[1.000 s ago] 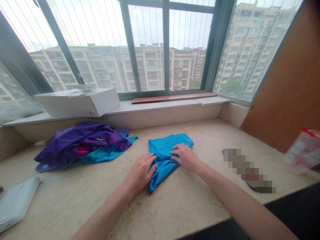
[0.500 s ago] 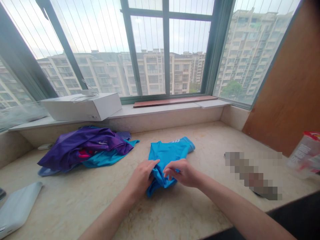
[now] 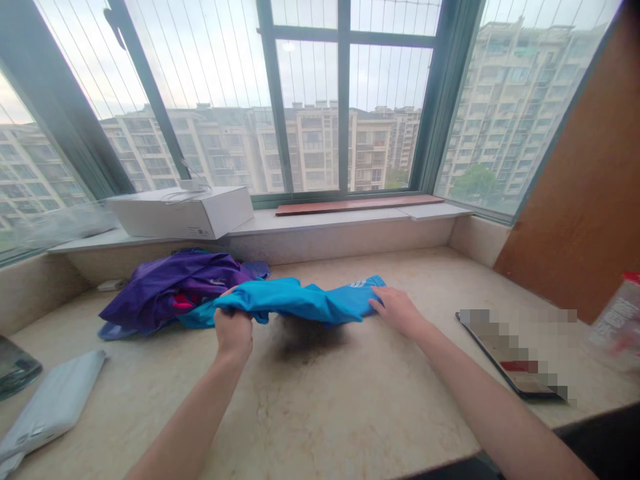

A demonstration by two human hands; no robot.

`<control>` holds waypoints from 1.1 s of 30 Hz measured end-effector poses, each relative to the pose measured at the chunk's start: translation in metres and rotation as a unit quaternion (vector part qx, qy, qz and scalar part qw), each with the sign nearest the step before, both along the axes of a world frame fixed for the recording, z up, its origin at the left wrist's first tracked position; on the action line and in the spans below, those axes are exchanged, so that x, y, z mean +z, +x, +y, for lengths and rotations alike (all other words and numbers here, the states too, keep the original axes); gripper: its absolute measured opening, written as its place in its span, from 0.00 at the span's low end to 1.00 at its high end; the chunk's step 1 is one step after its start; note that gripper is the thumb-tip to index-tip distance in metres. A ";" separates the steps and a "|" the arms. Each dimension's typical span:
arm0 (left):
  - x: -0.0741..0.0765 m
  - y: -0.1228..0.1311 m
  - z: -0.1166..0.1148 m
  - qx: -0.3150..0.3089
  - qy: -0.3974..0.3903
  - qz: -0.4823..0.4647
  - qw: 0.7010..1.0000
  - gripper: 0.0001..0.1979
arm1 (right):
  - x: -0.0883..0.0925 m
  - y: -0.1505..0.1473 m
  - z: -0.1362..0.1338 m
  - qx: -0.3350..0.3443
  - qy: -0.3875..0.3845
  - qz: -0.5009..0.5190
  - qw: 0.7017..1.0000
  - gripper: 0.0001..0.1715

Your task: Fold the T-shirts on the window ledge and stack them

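A bright blue garment [image 3: 300,301], with small white stripes at its right end, is stretched sideways between my hands. Its middle is raised, with a dark shadow on the counter beneath. My left hand [image 3: 234,332] is closed around the left end, in front of the clothes pile. At the right end, my right hand [image 3: 399,311] pinches the fabric near the white stripes; its fingertips are partly hidden. Whether the garment is a shirt or shorts I cannot tell. Left of it, a crumpled heap of purple clothing [image 3: 155,287] lies with red and blue fabric showing.
The stone counter [image 3: 310,413] runs up to the window ledge. A white box [image 3: 175,215] with a cable on top and a reddish board [image 3: 360,204] sit there. A white device [image 3: 60,400] lies at left, a partly blurred dark-edged flat object [image 3: 493,360] and a clear plastic container [image 3: 617,327] at right.
The blue garment went from bunched on the counter to raised and stretched sideways. My left hand moved left with one end; my right hand moved right to the striped end.
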State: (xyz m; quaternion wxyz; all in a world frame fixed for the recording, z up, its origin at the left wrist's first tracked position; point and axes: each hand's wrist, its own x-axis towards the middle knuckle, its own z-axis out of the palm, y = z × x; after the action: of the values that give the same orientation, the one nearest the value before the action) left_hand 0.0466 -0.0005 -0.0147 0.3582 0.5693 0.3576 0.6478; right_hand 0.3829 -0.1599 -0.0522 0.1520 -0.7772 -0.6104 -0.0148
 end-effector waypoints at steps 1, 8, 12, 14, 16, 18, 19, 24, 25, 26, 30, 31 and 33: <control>0.001 -0.004 0.008 0.026 -0.024 -0.059 0.998 0.14 | 0.002 -0.002 -0.001 -0.005 -0.010 -0.014 1.000 0.29; 0.004 -0.016 0.005 0.159 0.061 0.191 0.967 0.36 | 0.016 -0.015 -0.008 0.016 -0.046 -0.061 0.997 0.21; -0.008 0.003 -0.023 0.033 0.231 0.367 0.901 0.32 | 0.014 -0.021 -0.005 0.031 -0.041 -0.086 0.995 0.19; -0.016 0.012 -0.035 -0.037 0.265 0.419 0.868 0.26 | 0.013 -0.022 -0.002 0.033 0.006 -0.089 0.995 0.20; -0.024 0.019 -0.043 -0.081 0.253 0.448 0.854 0.22 | 0.012 -0.024 -0.003 0.033 0.092 -0.050 0.994 0.22; -0.028 0.024 -0.049 -0.101 0.220 0.450 0.860 0.20 | 0.015 -0.029 -0.005 0.030 0.201 0.049 0.978 0.24; -0.029 0.026 -0.051 -0.110 0.203 0.441 0.867 0.20 | 0.017 -0.032 -0.007 0.023 0.249 0.116 0.961 0.26; -0.020 0.034 -0.067 -0.225 0.139 0.328 0.907 0.19 | 0.027 -0.061 -0.009 0.027 0.305 0.509 0.805 0.32; -0.017 0.035 -0.072 -0.261 0.117 0.296 0.911 0.18 | 0.028 -0.067 -0.008 0.038 0.288 0.566 0.772 0.32; -0.015 0.036 -0.077 -0.297 0.090 0.265 0.913 0.17 | 0.027 -0.072 -0.005 0.046 0.269 0.605 0.748 0.33; -0.008 0.040 -0.098 -0.402 -0.037 0.156 0.902 0.19 | 0.017 -0.084 0.003 0.090 0.181 0.645 0.737 0.33; -0.006 0.041 -0.102 -0.411 -0.065 0.129 0.900 0.20 | 0.014 -0.087 0.003 0.097 0.154 0.646 0.741 0.35; -0.002 0.045 -0.108 -0.414 -0.111 0.076 0.900 0.21 | 0.010 -0.093 0.001 0.093 0.130 0.634 0.757 0.38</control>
State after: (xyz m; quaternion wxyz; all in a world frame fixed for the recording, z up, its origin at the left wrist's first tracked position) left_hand 0.0913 -0.1082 -0.0167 0.6266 0.6701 0.1858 0.3519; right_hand 0.2899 -0.1593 -0.0418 0.6042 -0.5207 -0.4361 0.4167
